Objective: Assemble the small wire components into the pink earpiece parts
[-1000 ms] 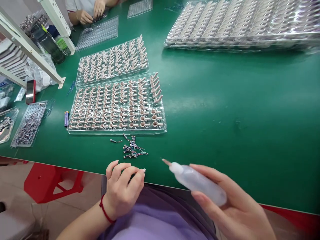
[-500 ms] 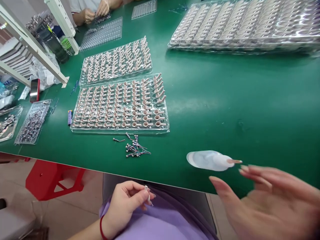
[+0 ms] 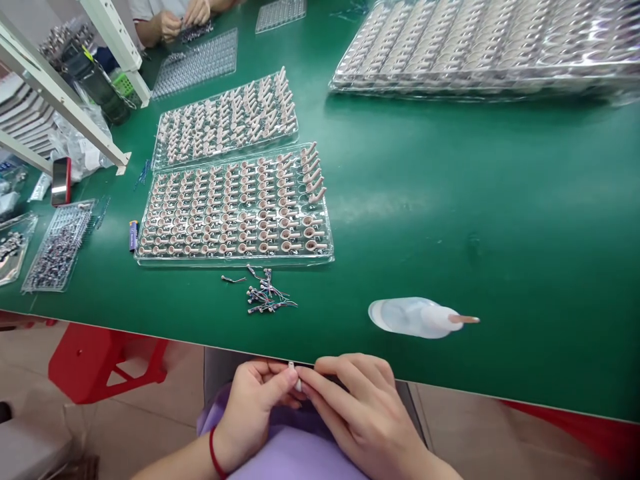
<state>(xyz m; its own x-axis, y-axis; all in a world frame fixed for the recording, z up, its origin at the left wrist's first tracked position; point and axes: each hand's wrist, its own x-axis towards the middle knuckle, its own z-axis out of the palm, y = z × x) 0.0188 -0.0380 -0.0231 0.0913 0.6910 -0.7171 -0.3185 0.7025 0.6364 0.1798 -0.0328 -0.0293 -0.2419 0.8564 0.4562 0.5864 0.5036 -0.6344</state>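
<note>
Between the fingertips of my left hand (image 3: pixel 250 403) is a small white earbud housing (image 3: pixel 298 385), held in front of the table's edge. The fingertips of my right hand (image 3: pixel 357 400) press on the same piece and cover part of it. A small heap of wired components (image 3: pixel 266 293) lies on the table above my left hand. To the right, a translucent squeeze bottle (image 3: pixel 413 318) with a thin brownish nozzle lies on its side, apart from both hands. Behind the heap, a clear tray (image 3: pixel 235 262) holds rows of cream earbud housings.
Farther back is a second tray (image 3: pixel 295 140) of housings. Stacked clear trays (image 3: pixel 480 93) fill the back right. A co-worker's hands (image 3: pixel 183 23) are at the far left. A phone (image 3: pixel 61 181), a parts tray (image 3: pixel 57 250) and a white metal frame (image 3: pixel 120 47) stand left; a red stool (image 3: pixel 107 360) is below.
My right hand has moved left from beside the bottle's nozzle and now meets my left hand at the earbud housing. The bottle still lies on the table. The view has shifted slightly.
</note>
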